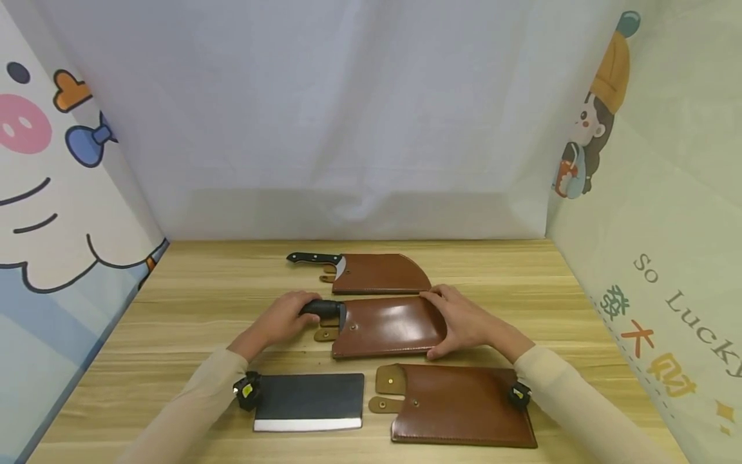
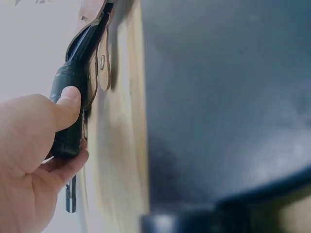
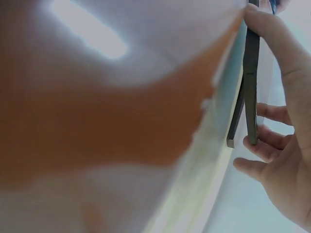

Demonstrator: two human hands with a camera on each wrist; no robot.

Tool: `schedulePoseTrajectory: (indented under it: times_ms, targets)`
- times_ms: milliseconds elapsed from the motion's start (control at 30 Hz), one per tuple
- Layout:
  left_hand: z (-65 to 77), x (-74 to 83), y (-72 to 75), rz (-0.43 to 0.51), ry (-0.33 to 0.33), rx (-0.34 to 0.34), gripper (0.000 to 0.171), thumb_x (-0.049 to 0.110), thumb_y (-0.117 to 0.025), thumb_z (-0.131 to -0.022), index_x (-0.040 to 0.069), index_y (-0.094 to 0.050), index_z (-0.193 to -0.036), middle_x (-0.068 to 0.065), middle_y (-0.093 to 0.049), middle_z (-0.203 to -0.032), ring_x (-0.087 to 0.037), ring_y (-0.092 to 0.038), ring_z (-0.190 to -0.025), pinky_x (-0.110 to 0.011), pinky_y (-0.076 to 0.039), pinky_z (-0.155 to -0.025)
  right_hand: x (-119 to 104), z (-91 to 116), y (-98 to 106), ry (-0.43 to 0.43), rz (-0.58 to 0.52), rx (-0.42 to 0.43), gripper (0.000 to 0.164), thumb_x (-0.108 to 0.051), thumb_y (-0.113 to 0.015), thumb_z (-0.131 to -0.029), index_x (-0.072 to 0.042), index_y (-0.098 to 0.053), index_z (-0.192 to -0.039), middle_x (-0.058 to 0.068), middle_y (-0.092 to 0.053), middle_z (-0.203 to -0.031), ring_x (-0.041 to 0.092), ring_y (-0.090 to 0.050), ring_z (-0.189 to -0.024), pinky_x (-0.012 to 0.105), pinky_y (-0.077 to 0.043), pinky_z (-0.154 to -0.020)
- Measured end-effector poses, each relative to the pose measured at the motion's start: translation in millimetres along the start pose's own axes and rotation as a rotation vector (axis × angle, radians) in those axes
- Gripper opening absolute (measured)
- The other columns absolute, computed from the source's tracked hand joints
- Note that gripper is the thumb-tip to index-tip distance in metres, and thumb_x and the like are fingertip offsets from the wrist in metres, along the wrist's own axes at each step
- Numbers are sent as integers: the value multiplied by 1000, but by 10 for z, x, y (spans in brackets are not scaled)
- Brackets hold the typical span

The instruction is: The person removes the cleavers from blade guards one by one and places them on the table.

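My left hand (image 1: 286,317) grips the black handle (image 1: 324,308) of a cleaver, with the thumb laid along it in the left wrist view. The cleaver's blade is almost wholly hidden inside a glossy brown leather sheath (image 1: 391,327), whose strap with a snap hangs out beside the handle. At the sheath's other end my right hand (image 1: 466,322) holds it across its width, thumb on the near edge and fingers on the far edge. In the right wrist view the sheath (image 3: 247,87) appears edge-on between thumb and fingers.
Behind lies a smaller cleaver (image 1: 313,258) in a brown sheath (image 1: 379,274). In front, a bare dark cleaver (image 1: 310,396) with a bright edge lies under my left forearm, its handle hidden. Beside it is another brown sheath (image 1: 464,403) with open straps, partly beneath my right wrist.
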State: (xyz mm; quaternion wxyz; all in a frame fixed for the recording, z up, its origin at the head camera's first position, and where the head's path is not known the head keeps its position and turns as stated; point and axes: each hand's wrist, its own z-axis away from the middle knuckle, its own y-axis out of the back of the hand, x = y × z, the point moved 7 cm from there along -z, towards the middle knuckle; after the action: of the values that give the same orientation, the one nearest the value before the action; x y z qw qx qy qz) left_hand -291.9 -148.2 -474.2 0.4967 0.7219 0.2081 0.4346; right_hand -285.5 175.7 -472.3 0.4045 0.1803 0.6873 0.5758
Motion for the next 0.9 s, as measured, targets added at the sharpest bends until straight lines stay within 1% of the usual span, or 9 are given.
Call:
schedulePoseTrajectory:
  times_ms: [100,200,367,500,567,633,733,900]
  targets:
    - [-1,36,31,15,-6,13,38,20,-74,-95,-1,-65,-126,-16,-71,-116,-31,-67,-102,-49,-52,-85,-18,29,48,5,-15,7,124,-61,-93,-61,-1,-39,-154,21,-42,-147,36,-47,-133,51,-46,-108]
    - [-2,72,71,26,-10,30,37,20,-74,-95,-1,-65,-125,-16,-70,-115,-30,-67,-100,-49,-52,-83,-31,51,85,21,0,16,123,-61,-92,-61,0,-39,-153,23,-42,-148,38,-45,-134,52,-45,-109]
    - [-13,130,133,31,-22,42,37,21,-74,-95,0,-66,-124,-15,-71,-114,-26,-66,-97,-45,-51,-79,-53,74,164,45,25,36,122,-63,-91,-60,2,-41,-150,21,-49,-147,38,-45,-134,53,-43,-110]
    - [-17,148,177,41,-28,51,44,22,-75,-94,-2,-65,-130,-18,-71,-120,-31,-68,-105,-48,-54,-85,-69,91,221,39,31,40,122,-63,-91,-59,0,-41,-151,19,-53,-147,38,-45,-134,53,-43,-110]
    - [-17,156,207,37,-31,61,48,21,-76,-93,-3,-63,-133,-20,-70,-124,-35,-68,-111,-51,-55,-89,-81,100,248,36,30,43,122,-62,-91,-60,0,-41,-152,20,-52,-146,39,-44,-136,54,-43,-110]
    - [-16,161,232,33,-35,70,51,20,-77,-93,-4,-63,-134,-21,-69,-125,-37,-67,-113,-52,-55,-91,-87,107,269,33,33,49,122,-62,-91,-60,0,-40,-152,22,-52,-147,41,-43,-137,55,-42,-111]
    - [-14,176,268,36,-46,80,48,20,-77,-93,-3,-64,-133,-19,-70,-123,-35,-68,-110,-52,-55,-89,-102,113,296,36,36,58,122,-62,-90,-61,1,-40,-153,25,-49,-149,42,-42,-140,56,-41,-112]
    - [5,216,335,25,-72,99,42,20,-77,-93,1,-67,-129,-15,-72,-119,-32,-69,-104,-49,-55,-83,-124,119,325,40,45,67,125,-63,-88,-62,4,-37,-154,28,-44,-153,44,-39,-144,55,-34,-118]
